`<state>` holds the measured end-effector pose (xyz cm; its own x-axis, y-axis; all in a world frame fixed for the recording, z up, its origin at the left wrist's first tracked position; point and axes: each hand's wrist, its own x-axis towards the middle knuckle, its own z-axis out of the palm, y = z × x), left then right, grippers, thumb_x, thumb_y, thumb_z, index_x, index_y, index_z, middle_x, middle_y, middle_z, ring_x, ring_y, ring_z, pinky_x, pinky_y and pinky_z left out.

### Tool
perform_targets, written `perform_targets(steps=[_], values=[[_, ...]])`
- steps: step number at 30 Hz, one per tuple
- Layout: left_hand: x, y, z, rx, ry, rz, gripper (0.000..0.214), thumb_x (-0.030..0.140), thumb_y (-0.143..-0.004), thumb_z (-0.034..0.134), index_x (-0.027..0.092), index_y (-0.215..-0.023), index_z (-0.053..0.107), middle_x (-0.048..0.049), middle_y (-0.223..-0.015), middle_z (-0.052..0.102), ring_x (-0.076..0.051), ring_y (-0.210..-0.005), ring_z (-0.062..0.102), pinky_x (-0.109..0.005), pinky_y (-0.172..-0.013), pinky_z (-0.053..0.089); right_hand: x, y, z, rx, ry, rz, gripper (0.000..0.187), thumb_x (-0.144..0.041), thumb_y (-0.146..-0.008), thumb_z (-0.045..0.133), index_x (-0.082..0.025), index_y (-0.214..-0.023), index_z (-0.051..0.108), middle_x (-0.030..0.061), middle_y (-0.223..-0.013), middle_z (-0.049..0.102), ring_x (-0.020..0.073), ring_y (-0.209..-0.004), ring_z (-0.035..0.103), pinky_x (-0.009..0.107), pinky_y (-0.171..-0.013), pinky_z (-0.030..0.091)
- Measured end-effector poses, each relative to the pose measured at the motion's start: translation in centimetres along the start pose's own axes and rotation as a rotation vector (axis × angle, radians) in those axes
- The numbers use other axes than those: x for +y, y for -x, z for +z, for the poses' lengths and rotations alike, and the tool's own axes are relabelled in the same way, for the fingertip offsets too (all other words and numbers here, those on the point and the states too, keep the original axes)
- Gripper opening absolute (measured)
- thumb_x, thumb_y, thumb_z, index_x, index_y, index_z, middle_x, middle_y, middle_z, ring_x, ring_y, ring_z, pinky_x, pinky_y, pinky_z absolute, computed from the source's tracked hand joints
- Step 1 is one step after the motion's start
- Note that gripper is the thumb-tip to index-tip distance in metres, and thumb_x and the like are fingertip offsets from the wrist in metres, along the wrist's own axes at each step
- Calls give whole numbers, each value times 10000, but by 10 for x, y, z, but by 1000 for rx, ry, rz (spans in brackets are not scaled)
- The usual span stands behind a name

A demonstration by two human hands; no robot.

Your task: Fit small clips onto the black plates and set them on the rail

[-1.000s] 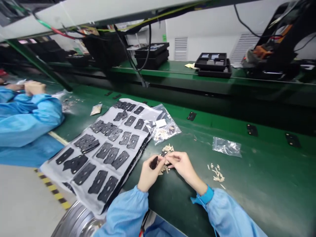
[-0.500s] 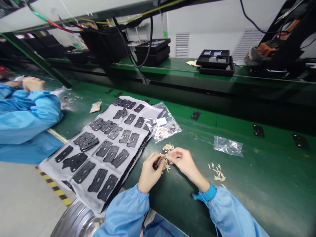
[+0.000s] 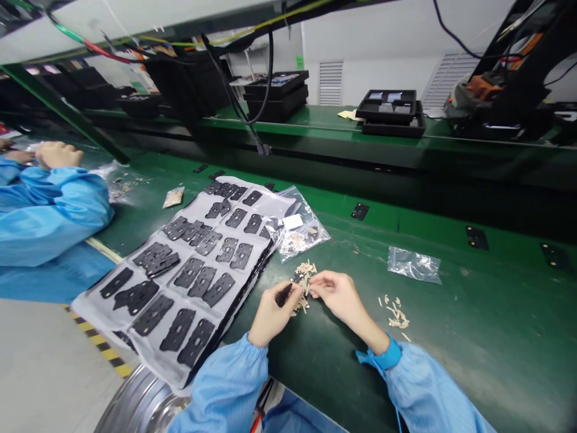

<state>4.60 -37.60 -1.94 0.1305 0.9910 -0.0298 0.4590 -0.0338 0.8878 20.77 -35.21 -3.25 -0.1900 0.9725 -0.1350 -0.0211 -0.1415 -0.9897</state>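
My left hand (image 3: 273, 313) is closed around a small black part (image 3: 283, 294), held tilted between thumb and fingers; much of it is hidden. Facing it, my right hand (image 3: 333, 293) is pinched, and whatever sits between its fingertips is too small to make out. Both hands hover over a pile of small beige strips (image 3: 307, 269) mixed with dark bits. Left of them, a grey sheet-covered stack (image 3: 189, 210) bears rows of flat black plates (image 3: 151, 314). Just behind the pile lies a clear zip bag (image 3: 311, 231) with small pieces and a white label.
Right of my hands are loose beige strips (image 3: 397, 316) and a clear plastic bag (image 3: 415, 265). Several black plates (image 3: 360, 211) lie along the bench's back ledge. At left, a co-worker's sleeve (image 3: 54, 204) rests near a small bag (image 3: 174, 197). A cable (image 3: 261, 144) hangs overhead.
The black part in my left hand has turned and shows more plainly. My right fingertips have drawn slightly away from the left ones. The plates on the stack look unchanged.
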Motion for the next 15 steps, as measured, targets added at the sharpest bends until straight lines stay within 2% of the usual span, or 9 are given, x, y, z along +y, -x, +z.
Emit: perform_targets(steps=[4, 7, 9, 11, 15], values=[[-8, 1, 5, 74, -316, 84, 224, 289, -837, 496, 174, -651, 543, -3, -649, 509, -143, -608, 505, -253, -575, 386, -3, 6, -17, 59, 29, -10, 87, -240, -703, 625, -160, -735, 640, 23, -619, 633, 148, -570, 610, 292, -605, 527], [-11, 3, 8, 138, -429, 119, 116, 252, -828, 500, 186, -753, 560, -25, -787, 522, -173, -723, 546, -281, -668, 422, -8, 16, -35, 83, 33, -10, 137, -270, -715, 641, -150, -780, 650, 35, -655, 644, 151, -592, 613, 304, -631, 532], [-8, 3, 9, 177, -426, 132, 82, 235, -828, 502, 194, -853, 569, -37, -865, 526, -184, -788, 555, -298, -719, 431, -14, 25, -48, 104, 3, 5, 173, -295, -712, 658, -145, -796, 654, 43, -677, 654, 149, -601, 614, 306, -639, 534], [0, 3, 12, 180, -364, 166, 95, 224, -840, 493, 196, -868, 579, -37, -870, 531, -178, -797, 557, -295, -737, 430, -20, 36, -60, 140, -53, 17, 201, -315, -693, 685, -144, -793, 657, 48, -686, 659, 144, -602, 608, 302, -632, 534], [33, 0, 33, 51, -88, 211, 147, 222, -860, 483, 183, -820, 619, -33, -803, 570, -148, -727, 553, -250, -658, 422, -33, 58, -76, 205, -134, -16, 194, -310, -680, 717, -154, -786, 674, 46, -694, 646, 137, -610, 593, 285, -614, 530]])
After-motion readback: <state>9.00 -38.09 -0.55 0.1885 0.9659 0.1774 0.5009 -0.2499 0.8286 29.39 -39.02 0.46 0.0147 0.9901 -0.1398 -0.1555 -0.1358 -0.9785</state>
